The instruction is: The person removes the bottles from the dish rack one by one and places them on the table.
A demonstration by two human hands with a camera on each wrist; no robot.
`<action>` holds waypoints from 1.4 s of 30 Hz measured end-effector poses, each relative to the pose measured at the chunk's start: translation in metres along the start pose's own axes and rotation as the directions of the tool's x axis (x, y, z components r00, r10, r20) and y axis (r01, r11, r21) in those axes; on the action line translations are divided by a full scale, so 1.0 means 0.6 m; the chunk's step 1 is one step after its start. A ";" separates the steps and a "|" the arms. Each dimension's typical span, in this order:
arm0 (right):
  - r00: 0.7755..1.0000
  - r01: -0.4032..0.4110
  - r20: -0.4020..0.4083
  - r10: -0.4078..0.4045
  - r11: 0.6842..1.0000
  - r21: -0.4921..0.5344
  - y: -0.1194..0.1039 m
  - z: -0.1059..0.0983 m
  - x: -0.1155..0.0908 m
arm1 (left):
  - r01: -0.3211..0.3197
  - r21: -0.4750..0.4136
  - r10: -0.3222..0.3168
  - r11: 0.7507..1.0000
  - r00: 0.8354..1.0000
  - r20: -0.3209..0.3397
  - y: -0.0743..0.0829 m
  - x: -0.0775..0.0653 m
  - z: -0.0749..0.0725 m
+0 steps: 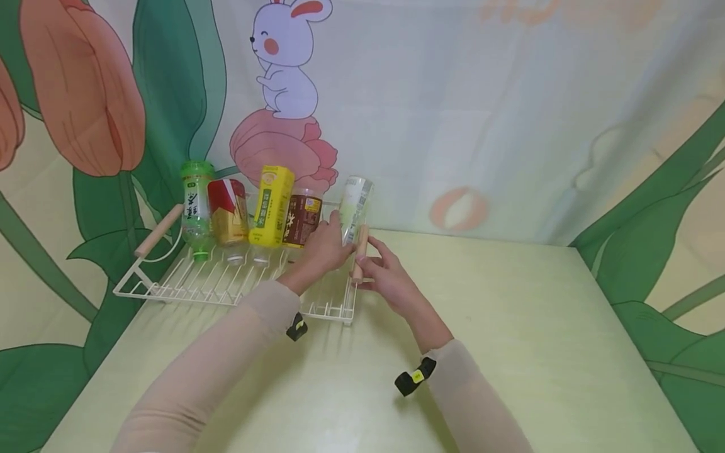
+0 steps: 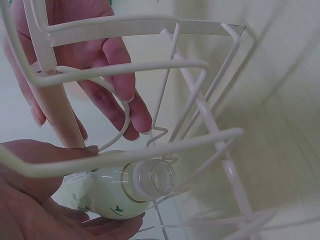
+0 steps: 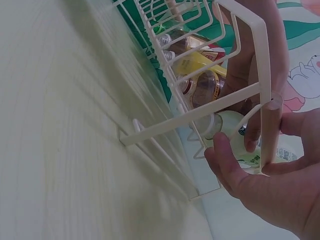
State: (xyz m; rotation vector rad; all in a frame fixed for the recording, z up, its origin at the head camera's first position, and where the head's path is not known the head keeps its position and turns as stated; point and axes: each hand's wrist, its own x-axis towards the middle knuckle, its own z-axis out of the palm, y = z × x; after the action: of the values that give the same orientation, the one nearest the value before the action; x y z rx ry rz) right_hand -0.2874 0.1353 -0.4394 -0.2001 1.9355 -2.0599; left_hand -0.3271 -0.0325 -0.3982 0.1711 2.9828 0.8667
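A white wire rack [image 1: 221, 301] with wooden handles stands on the table, bottles lying tilted in it neck-down. At its right end my left hand [image 1: 323, 248] holds a clear bottle with a white-and-green label [image 1: 357, 192]. In the left wrist view the capless mouth of that bottle [image 2: 120, 187] points down among the wires, with the thumb and fingers on either side of its body. My right hand [image 1: 391, 277] grips the rack's right wooden handle [image 1: 362, 251], fingers around both sides of it. In the right wrist view the handle [image 3: 271, 130] hides part of the bottle.
Left of the held bottle lean a brown-labelled bottle [image 1: 302, 220], a yellow bottle [image 1: 272, 207], a red-and-gold one [image 1: 228, 211] and a green-capped one [image 1: 197, 201]. Another wooden handle [image 1: 160, 231] is at the rack's left end. A printed curtain [image 1: 453, 126] hangs behind the table [image 1: 510, 327].
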 end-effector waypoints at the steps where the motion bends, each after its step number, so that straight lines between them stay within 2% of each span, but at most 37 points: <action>1: 1.000 -0.002 0.000 0.002 1.000 -0.019 0.000 -0.001 0.000 | -0.002 -0.003 0.002 1.000 1.000 0.002 0.000 0.000 0.000; 5: 1.000 -0.010 0.017 0.012 0.990 -0.138 -0.006 -0.007 -0.002 | -0.003 -0.014 0.003 1.000 1.000 0.014 0.001 -0.001 -0.001; 8: 0.999 -0.017 0.026 0.024 0.964 -0.264 -0.017 -0.011 -0.004 | -0.007 -0.029 0.008 1.000 1.000 0.022 0.002 -0.002 -0.004; 11: 0.999 -0.029 0.028 0.044 0.915 -0.402 -0.031 -0.019 -0.004 | -0.012 -0.031 0.013 0.999 1.000 0.022 0.004 -0.003 -0.007; 13: 0.998 -0.030 0.025 0.049 0.861 -0.508 -0.042 -0.029 -0.004 | -0.023 -0.001 0.023 1.000 1.000 0.021 0.005 -0.003 -0.009; 15: 0.999 -0.014 0.030 0.040 0.795 -0.607 -0.055 -0.043 -0.005 | -0.027 0.029 0.026 0.999 0.999 0.022 0.007 -0.004 -0.013; 17: 1.000 0.020 0.031 0.003 0.713 -0.701 -0.070 -0.059 -0.008 | -0.033 0.057 0.031 0.998 0.999 0.026 0.010 -0.007 -0.018; 20: 0.997 0.064 0.029 -0.068 0.579 -0.812 -0.099 -0.081 -0.020 | -0.051 0.058 0.049 0.997 0.998 0.031 0.015 -0.015 -0.031; 23: 0.987 0.081 0.011 -0.161 0.437 -0.896 -0.133 -0.095 -0.037 | -0.099 0.059 0.097 0.993 0.995 0.029 0.023 -0.025 -0.050; 26: 0.959 0.091 0.010 -0.285 0.273 -0.958 -0.170 -0.100 -0.055 | -0.172 0.080 0.171 0.982 0.985 0.018 0.039 -0.037 -0.073; 29: 0.917 0.091 0.040 -0.397 0.109 -0.990 -0.202 -0.101 -0.069 | -0.242 0.121 0.243 0.963 0.970 0.009 0.061 -0.047 -0.091; 32: 0.883 0.104 0.123 -0.454 -0.067 -0.992 -0.222 -0.098 -0.080 | -0.306 0.160 0.306 0.939 0.952 0.021 0.086 -0.056 -0.105; 34: 0.858 0.141 0.202 -0.472 -0.162 -0.977 -0.226 -0.096 -0.085 | -0.347 0.184 0.347 0.920 0.937 0.029 0.100 -0.062 -0.110; 36: 0.832 0.191 0.283 -0.476 -0.233 -0.954 -0.225 -0.095 -0.090 | -0.387 0.216 0.388 0.896 0.921 0.042 0.111 -0.070 -0.112; 37: 0.820 0.217 0.318 -0.477 -0.255 -0.942 -0.222 -0.095 -0.092 | -0.405 0.234 0.406 0.884 0.913 0.049 0.115 -0.073 -0.111; 42: 0.769 0.294 0.411 -0.489 -0.302 -0.907 -0.202 -0.101 -0.099 | -0.481 0.308 0.481 0.821 0.873 0.082 0.129 -0.087 -0.103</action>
State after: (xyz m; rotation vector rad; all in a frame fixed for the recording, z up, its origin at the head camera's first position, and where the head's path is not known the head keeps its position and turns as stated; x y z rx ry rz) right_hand -0.2654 0.2165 -0.3179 -1.2410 3.4182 0.0693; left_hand -0.2712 -0.0064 -0.3046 0.9716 3.0997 0.3769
